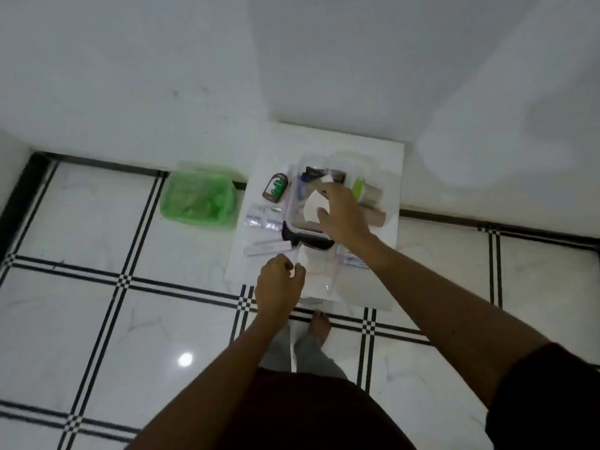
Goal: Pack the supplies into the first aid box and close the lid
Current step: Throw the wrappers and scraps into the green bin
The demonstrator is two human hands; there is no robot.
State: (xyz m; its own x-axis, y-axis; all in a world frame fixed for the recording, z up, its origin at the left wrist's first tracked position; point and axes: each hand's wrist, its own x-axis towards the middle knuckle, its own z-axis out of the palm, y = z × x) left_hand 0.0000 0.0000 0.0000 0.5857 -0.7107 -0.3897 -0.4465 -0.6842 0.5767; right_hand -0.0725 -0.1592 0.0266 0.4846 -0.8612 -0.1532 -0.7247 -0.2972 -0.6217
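Observation:
The clear first aid box with a dark front latch stands open on a small white table. Dark items lie at its far end. My right hand reaches into the box, thumb and fingers pinching a white pad. My left hand is curled at the left edge of a clear plastic zip bag on the table's near side and grips it. A brown bottle, white sachets and a thin strip box lie left of the box. Bandage rolls and a green item lie right of it.
The clear lid rests behind the box by the wall. A green bin stands on the tiled floor left of the table. My bare foot is just below the table's near edge. White walls meet behind the table.

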